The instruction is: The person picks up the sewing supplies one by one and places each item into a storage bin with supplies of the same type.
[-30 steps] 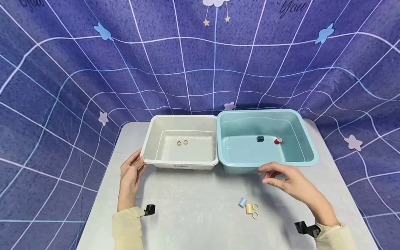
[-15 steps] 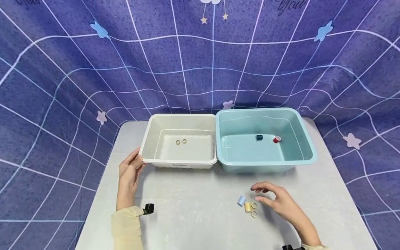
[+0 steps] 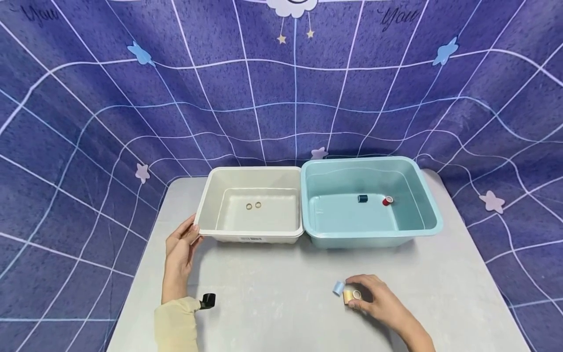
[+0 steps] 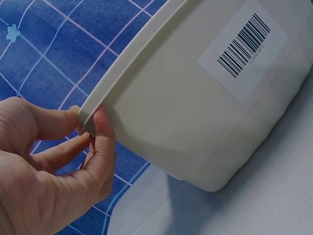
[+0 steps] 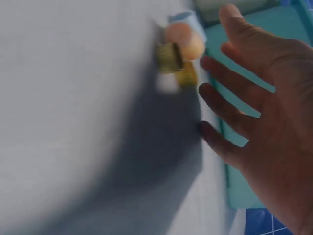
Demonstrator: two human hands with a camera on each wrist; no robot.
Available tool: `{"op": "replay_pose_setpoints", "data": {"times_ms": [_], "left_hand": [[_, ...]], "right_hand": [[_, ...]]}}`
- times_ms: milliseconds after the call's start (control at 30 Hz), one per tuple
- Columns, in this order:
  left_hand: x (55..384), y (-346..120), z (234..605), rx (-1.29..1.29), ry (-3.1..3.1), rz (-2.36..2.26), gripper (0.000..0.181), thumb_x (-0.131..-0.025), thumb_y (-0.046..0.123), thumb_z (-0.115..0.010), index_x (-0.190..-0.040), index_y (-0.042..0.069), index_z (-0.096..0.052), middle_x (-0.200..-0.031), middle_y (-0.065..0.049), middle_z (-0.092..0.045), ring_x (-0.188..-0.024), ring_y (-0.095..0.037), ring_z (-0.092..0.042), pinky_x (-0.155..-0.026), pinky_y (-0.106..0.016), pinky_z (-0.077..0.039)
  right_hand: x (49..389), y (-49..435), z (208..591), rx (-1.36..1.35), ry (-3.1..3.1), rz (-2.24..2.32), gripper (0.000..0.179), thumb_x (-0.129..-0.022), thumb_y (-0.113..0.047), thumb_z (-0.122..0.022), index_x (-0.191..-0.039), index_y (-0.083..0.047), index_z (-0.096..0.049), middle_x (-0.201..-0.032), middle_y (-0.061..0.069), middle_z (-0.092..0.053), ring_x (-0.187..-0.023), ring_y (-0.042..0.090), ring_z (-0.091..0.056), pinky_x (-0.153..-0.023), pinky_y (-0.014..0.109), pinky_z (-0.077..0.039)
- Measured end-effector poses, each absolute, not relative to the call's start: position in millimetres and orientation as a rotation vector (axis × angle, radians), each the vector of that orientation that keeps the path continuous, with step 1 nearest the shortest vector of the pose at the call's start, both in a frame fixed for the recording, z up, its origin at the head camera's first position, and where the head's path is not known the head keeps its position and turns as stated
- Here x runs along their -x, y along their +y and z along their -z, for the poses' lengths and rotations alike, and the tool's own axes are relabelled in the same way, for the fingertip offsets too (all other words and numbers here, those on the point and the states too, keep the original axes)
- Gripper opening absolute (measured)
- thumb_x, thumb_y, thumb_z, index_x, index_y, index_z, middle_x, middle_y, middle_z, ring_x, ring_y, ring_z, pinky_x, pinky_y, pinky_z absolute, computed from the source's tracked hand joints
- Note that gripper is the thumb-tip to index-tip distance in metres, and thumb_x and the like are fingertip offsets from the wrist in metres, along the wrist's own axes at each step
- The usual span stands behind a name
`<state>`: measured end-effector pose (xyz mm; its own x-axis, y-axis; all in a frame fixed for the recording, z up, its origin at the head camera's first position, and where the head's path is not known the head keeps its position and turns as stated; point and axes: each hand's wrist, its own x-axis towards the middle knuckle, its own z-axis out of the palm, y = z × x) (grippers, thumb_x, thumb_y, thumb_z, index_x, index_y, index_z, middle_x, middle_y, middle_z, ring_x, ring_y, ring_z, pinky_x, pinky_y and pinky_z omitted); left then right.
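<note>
My left hand (image 3: pixel 178 254) pinches the front left corner of the white plastic bin (image 3: pixel 211 233) between thumb and fingers; the left wrist view shows the rim (image 4: pixel 132 56) in that grip. Two small rings (image 3: pixel 249 207) lie inside this bin. My right hand (image 3: pixel 379 299) is low over the table, its fingers apart, around a yellow thread spool (image 3: pixel 348 297) and a pale ring (image 3: pixel 357 294). A light blue spool (image 3: pixel 338 288) lies by its index fingertip. In the right wrist view, two gold-looking rings (image 5: pixel 169 58) show beside the spools, short of the fingertips.
To the right, a teal bin (image 3: pixel 369 235) stands against the white one. It contains a dark spool (image 3: pixel 362 198) and a red spool (image 3: pixel 387 201). Behind the bins hangs a purple-blue curtain (image 3: pixel 272 117). The grey-white tabletop (image 3: pixel 264 298) spreads in front.
My right hand has moved from the teal bin's front edge down toward me, to the spools and rings on the table. My left hand has stayed on the white bin's corner.
</note>
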<state>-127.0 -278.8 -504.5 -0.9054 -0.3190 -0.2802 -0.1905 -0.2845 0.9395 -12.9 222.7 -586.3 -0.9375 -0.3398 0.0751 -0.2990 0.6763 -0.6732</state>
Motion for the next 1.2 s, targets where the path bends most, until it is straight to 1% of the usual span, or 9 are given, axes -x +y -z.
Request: {"op": "replay_pose_setpoints", "data": {"times_ms": [167,267,400,633,767,967,1200], "left_hand": [[125,-279,506,-0.687,-1.816,2.368,0.053,-0.103,-0.002,-0.057,-0.155,-0.001,-0.045,-0.112,0.006,-0.07,-0.101,-0.006,-0.07,-0.082,-0.016,-0.062],[125,-279,506,-0.689,-1.822,2.372,0.054,-0.103,-0.003,-0.057,-0.156,-0.002,-0.044,-0.111,0.006,-0.07,-0.102,-0.006,-0.069,-0.082,-0.016,-0.062],[124,-280,505,-0.685,-1.822,2.376,0.054,-0.103,-0.003,-0.056,-0.156,-0.002,-0.043,-0.108,0.007,-0.071,-0.101,-0.005,-0.07,-0.081,-0.015,-0.062],[123,-279,507,-0.656,-1.82,2.392,0.054,-0.104,-0.003,-0.055,-0.156,-0.003,-0.042,-0.111,0.008,-0.072,-0.103,-0.005,-0.071,-0.083,-0.016,-0.062],[124,-279,507,-0.649,-1.815,2.391,0.055,-0.104,-0.003,-0.056,-0.156,-0.004,-0.041,-0.111,0.008,-0.073,-0.103,-0.005,-0.071,-0.084,-0.015,-0.061],[124,-279,507,-0.632,-1.823,2.389,0.056,-0.103,-0.003,-0.057,-0.157,-0.004,-0.04,-0.112,0.008,-0.073,-0.1,-0.004,-0.071,-0.081,-0.014,-0.061],[125,-281,506,-0.648,-1.807,2.389,0.055,-0.103,-0.003,-0.057,-0.156,-0.003,-0.042,-0.115,0.007,-0.072,-0.102,-0.005,-0.071,-0.082,-0.015,-0.062]], "right_hand": [[6,219,595,0.562,2.903,1.037,0.048,-0.075,-0.04,-0.09,-0.118,-0.026,-0.073,-0.117,-0.014,-0.073,-0.11,0.015,-0.065,-0.092,0.044,-0.053],[4,217,597,0.573,2.944,1.035,0.047,-0.073,-0.037,-0.092,-0.115,-0.028,-0.073,-0.116,-0.017,-0.072,-0.109,0.014,-0.065,-0.09,0.043,-0.05],[2,215,600,0.598,2.98,1.027,0.047,-0.072,-0.035,-0.094,-0.113,-0.029,-0.072,-0.116,-0.018,-0.072,-0.108,0.013,-0.065,-0.088,0.042,-0.05],[-2,214,603,0.593,3.0,1.005,0.046,-0.07,-0.033,-0.094,-0.109,-0.031,-0.071,-0.115,-0.017,-0.072,-0.108,0.013,-0.064,-0.085,0.039,-0.048],[0,214,603,0.603,3.023,0.985,0.044,-0.068,-0.031,-0.095,-0.106,-0.031,-0.072,-0.115,-0.015,-0.073,-0.108,0.014,-0.064,-0.086,0.04,-0.048],[2,215,601,0.614,3.026,0.984,0.039,-0.07,-0.031,-0.094,-0.103,-0.032,-0.073,-0.115,-0.015,-0.073,-0.108,0.013,-0.064,-0.086,0.042,-0.048],[7,215,598,0.65,3.026,1.025,0.038,-0.072,-0.031,-0.094,-0.104,-0.031,-0.074,-0.113,-0.014,-0.074,-0.106,0.014,-0.065,-0.085,0.038,-0.048]]}}
